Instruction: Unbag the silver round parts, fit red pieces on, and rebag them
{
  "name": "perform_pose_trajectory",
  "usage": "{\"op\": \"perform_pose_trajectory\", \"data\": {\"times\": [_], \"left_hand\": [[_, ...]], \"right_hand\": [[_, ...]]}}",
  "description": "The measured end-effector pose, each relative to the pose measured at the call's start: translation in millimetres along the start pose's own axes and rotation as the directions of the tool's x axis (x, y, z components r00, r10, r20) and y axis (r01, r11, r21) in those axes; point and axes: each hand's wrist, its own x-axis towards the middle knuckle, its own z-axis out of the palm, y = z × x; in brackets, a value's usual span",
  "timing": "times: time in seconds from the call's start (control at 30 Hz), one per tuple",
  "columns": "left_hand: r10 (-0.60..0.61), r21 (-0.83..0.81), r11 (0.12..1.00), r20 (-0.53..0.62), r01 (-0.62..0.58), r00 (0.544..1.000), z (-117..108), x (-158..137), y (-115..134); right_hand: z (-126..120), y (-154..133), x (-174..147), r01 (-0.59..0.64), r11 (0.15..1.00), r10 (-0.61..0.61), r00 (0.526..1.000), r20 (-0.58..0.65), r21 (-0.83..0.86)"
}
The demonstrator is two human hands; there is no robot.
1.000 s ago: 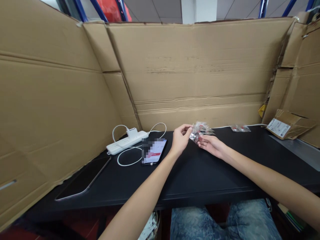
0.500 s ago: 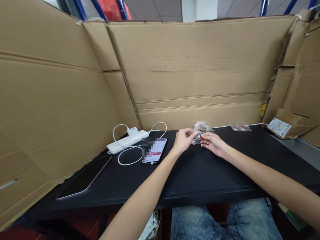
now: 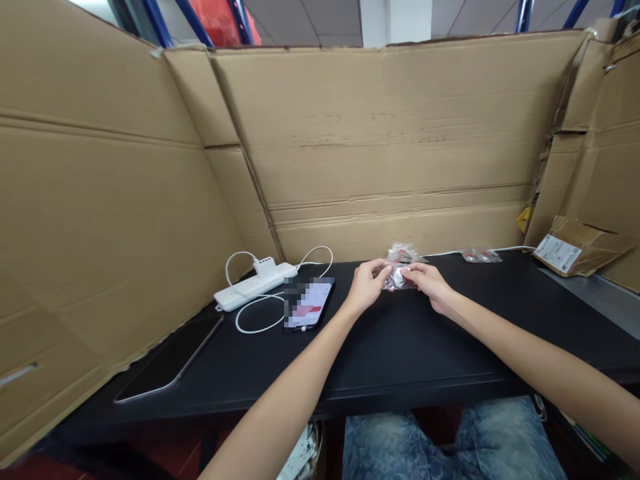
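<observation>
Between my two hands is a small clear plastic bag (image 3: 399, 277) with something shiny and silvery inside, too small to name. My left hand (image 3: 369, 281) pinches its left side, thumb against fingers. From the right, my right hand (image 3: 425, 283) grips the bag with thumb and fingertips closed together. Just behind them lies a pile of similar clear bags (image 3: 401, 252) with bits of red in them. Farther right, more flat clear bags (image 3: 480, 255) holding round items with red rest near the back of the black table (image 3: 400, 353).
A white power strip (image 3: 256, 285) with white cables stands at the back left. Near it lies a lit phone (image 3: 311, 303); a dark tablet (image 3: 170, 359) is at the left edge. A labelled cardboard package (image 3: 575, 248) sits at the right. Cardboard walls (image 3: 390, 147) enclose the table.
My right fingers have shifted on the bag and drawn closer together, and more of its silvery content shows. The left hand stays nearly in place.
</observation>
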Motion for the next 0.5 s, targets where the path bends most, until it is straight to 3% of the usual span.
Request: {"op": "perform_pose_trajectory", "data": {"times": [0.2,0.33,0.5], "left_hand": [[-0.089,-0.224,0.97,0.028,0.093,0.996,0.2,1.0,1.6],[-0.181,-0.281,0.943,0.012,0.178,0.983,-2.6,1.2,9.8],[-0.336,-0.336,0.882,0.041,0.33,0.941,-6.5,0.9,17.1]], "right_hand": [[-1.2,3.0,0.3,-0.022,0.998,0.018,0.997,0.076,0.051],[1.0,4.0,0.2,-0.102,0.978,0.073,0.984,0.16,0.181],[2.3,3.5,-1.4,-0.177,0.963,0.129,0.965,0.23,0.202]]}}
